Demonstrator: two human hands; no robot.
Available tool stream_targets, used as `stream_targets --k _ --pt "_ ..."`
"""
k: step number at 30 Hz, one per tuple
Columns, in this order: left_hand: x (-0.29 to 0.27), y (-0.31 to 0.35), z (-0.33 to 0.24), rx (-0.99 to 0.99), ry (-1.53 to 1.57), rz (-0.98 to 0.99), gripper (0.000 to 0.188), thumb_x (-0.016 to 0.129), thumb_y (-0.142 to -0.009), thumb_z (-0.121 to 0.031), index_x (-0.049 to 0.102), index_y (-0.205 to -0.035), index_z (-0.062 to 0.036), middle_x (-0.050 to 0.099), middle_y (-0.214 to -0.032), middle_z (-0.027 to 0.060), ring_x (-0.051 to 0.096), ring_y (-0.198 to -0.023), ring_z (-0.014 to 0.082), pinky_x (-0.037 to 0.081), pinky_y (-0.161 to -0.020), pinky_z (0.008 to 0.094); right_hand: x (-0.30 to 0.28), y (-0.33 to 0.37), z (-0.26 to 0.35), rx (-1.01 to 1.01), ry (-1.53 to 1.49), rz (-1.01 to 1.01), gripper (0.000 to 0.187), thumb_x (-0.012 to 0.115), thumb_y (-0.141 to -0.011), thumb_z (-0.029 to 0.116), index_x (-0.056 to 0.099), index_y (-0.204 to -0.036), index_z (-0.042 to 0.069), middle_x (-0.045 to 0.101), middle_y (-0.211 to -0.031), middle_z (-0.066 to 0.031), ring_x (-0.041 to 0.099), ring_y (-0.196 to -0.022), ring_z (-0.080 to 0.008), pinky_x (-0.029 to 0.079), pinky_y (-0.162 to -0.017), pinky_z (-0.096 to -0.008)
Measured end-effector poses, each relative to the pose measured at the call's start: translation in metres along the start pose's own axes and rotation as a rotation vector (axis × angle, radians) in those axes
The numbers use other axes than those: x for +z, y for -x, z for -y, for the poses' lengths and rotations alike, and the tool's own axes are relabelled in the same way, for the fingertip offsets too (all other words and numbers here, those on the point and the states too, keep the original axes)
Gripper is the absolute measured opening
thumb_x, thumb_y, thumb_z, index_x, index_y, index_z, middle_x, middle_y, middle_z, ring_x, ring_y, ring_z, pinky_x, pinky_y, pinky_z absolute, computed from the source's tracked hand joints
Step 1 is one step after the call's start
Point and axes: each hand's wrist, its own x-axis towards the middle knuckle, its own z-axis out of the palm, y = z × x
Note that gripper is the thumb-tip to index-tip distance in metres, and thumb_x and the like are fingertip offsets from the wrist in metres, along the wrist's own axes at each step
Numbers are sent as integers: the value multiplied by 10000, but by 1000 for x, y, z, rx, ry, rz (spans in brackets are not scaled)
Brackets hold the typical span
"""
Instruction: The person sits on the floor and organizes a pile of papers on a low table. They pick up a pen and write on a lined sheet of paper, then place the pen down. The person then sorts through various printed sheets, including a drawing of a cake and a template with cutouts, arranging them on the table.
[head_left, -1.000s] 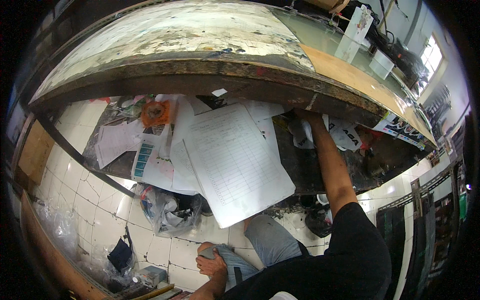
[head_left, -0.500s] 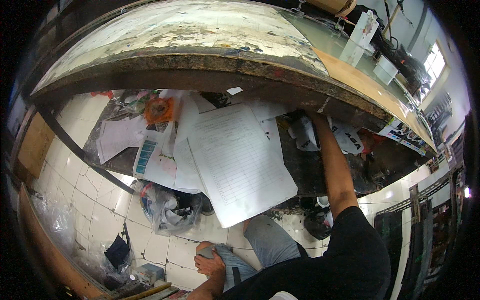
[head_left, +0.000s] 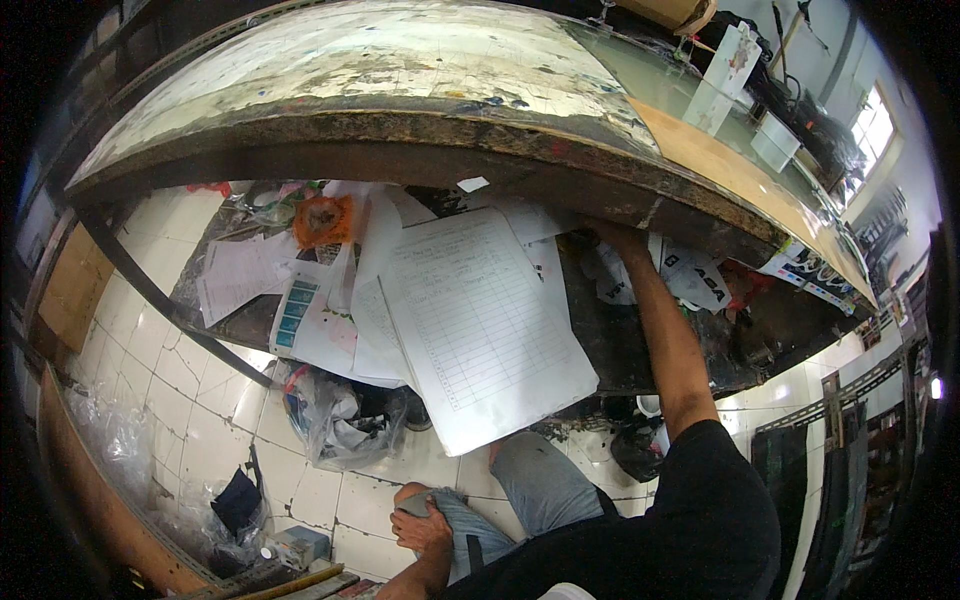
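Under the table point(head_left: 400, 90), handwritten gridded sheet point(head_left: 490, 330), black-lettered wrapping point(head_left: 695, 282) beside right forearm point(head_left: 675, 340)

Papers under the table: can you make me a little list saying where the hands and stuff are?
Left hand: on the person's leg
Right hand: under the tabletop, fingers hidden
Ruled sheet: on the shelf, sticking past its front edge
White printed scraps: near the right hand
Clear bag: below the shelf

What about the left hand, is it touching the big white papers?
No, the left hand rests on the person's knee, apart from the white papers.
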Motion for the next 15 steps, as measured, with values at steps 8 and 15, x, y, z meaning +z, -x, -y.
stream_targets --k 8,15 --pt "2 -2 0 17 0 41 670 636 -816 -543 428 -1173 -15 470 -1158 135 476 -1135 326 396 -919 487 -2 -2 42 -5 -84 -57 750 740 -748 419 450 -1378 134 432 -1428 -121 353 -1343 -301 253 -1127 -422" --pt "3 -2 -6 38 13 47 685 633 -813 -566 436 -1175 -19 461 -1179 128 460 -1158 320 387 -939 484 -3 -9 16 29 12 124 757 721 -764 423 429 -1399 132 403 -1452 -138 327 -1361 -308 241 -1132 -417"
